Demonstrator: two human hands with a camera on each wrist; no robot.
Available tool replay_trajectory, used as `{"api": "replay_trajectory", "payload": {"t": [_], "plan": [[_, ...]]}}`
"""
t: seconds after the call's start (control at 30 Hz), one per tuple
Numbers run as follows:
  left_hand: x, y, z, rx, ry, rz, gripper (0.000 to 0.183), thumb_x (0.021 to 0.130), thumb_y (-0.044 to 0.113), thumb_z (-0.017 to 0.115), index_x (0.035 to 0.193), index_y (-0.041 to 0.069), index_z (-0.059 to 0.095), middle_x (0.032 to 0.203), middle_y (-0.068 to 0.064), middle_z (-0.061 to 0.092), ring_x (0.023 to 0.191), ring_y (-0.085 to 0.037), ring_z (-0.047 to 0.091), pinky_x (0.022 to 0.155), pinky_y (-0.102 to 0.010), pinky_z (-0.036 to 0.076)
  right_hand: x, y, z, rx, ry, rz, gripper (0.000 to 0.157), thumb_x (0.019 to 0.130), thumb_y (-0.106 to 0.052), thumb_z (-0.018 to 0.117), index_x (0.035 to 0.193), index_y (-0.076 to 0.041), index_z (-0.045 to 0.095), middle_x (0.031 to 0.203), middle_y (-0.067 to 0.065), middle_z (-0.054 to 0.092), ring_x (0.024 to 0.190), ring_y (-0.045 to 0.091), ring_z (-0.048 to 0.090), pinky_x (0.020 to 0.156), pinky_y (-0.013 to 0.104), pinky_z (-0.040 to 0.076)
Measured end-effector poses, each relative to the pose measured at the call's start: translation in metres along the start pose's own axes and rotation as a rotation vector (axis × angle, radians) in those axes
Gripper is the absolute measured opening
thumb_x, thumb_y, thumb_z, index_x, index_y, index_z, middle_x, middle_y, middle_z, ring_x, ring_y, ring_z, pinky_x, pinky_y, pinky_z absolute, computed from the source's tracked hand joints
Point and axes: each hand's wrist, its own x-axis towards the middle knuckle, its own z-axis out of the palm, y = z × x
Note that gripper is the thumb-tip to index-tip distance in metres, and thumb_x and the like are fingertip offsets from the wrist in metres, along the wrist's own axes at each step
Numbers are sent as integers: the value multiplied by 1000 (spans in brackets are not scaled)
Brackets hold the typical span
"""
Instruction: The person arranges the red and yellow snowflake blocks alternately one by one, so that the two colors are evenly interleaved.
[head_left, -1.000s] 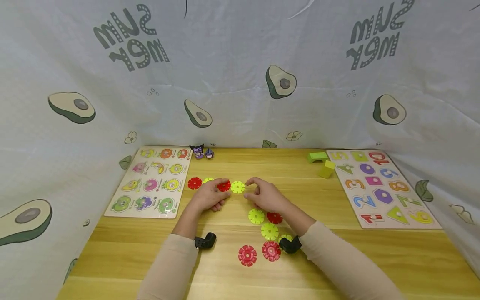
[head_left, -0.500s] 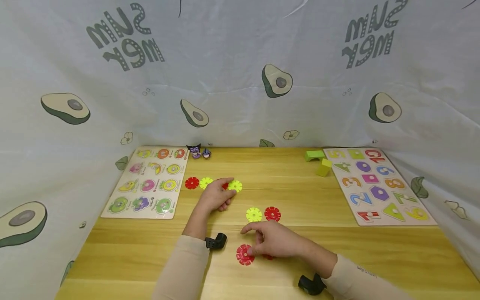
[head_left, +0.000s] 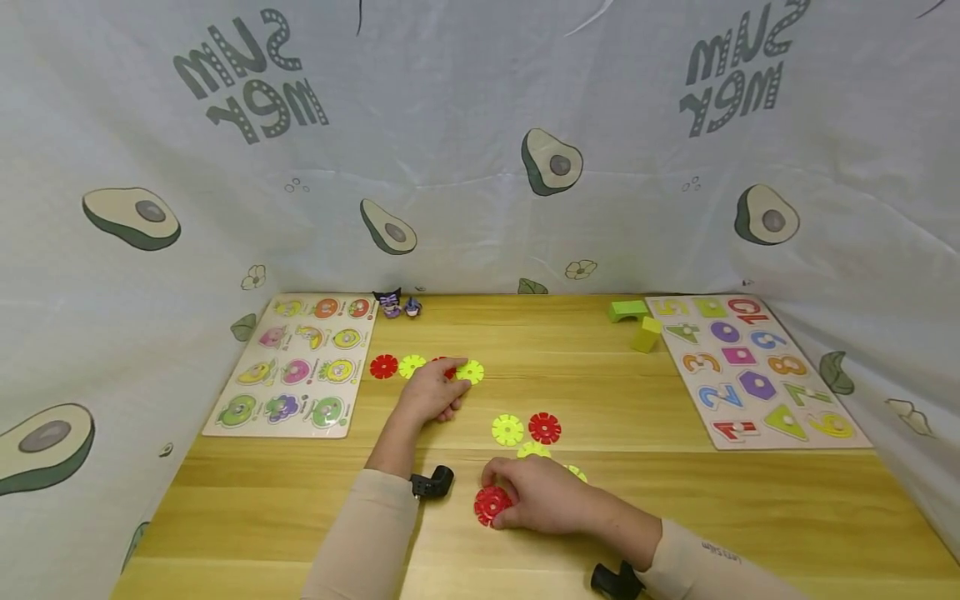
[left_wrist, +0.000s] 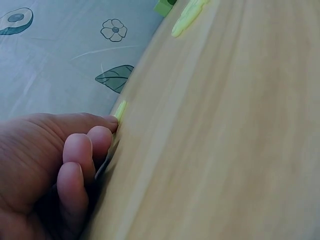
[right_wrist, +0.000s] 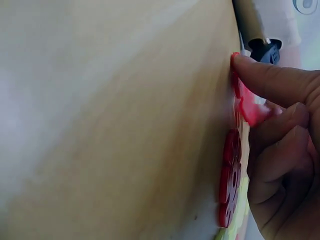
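Note:
A row of notched snowflake discs lies mid-table. At its right end, my left hand (head_left: 429, 392) has thumb and index finger at opposite edges of a yellow snowflake disc (head_left: 473, 372). That hand partly covers a red disc (head_left: 442, 363). Left along the row are another yellow disc (head_left: 409, 365) and a red one (head_left: 383, 367). Nearer me, my right hand (head_left: 551, 496) pinches a red snowflake disc (head_left: 491, 506) between thumb and index finger. In the right wrist view another red disc (right_wrist: 230, 180) lies beside this hand; the head view hides it.
Loose discs lie beyond the right hand: a yellow one (head_left: 507, 430), a red one (head_left: 545, 427) and partly covered yellow ones (head_left: 533, 450). A fruit puzzle board (head_left: 288, 367) lies left, a number board (head_left: 757, 371) right. Blocks (head_left: 647, 334) and small figurines (head_left: 389, 303) stand behind.
My right hand has left the row's end, come toward me and closed its fingertips on the near red disc. My left hand has moved slightly right, to the yellow disc.

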Motion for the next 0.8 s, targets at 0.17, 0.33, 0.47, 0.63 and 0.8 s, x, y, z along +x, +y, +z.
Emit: {"api": "replay_trajectory", "payload": {"t": [0.17,0.33,0.47,0.63,0.8], "plan": [[0,1,1,12,6,-1,46,89,28,63,133,25,50,57,-8,60,39,-17,53,39,-31,49,-2,0,-1,-12,57,-10,31,73,-39,77,91,-29,54,72,-11,46,62,2,42,51,19,38],[0,1,1,23,13,-8,46,90,28,62,134,24,50,57,-8,60,39,-16,53,39,-31,49,-4,3,-4,150,40,-28,21,80,-33,73,85,-26,53,67,-12,49,58,2,45,50,19,40],[0,1,0,29,11,-9,46,89,28,62,134,24,49,57,-8,60,39,-17,53,39,-31,49,-1,7,-11,382,11,27,18,82,-29,71,86,-21,55,68,-4,53,53,9,55,47,24,48],[1,0,1,18,3,-3,46,89,29,62,134,25,50,57,-8,60,40,-17,54,39,-31,50,12,18,-22,516,83,101,18,84,-22,69,95,-16,56,75,7,56,53,21,62,48,33,53],[1,-1,1,4,0,0,46,89,29,62,134,24,50,57,-8,60,40,-17,54,39,-31,49,36,35,-40,531,229,222,17,88,-14,64,102,-12,55,76,11,55,58,24,63,52,35,54]]}}
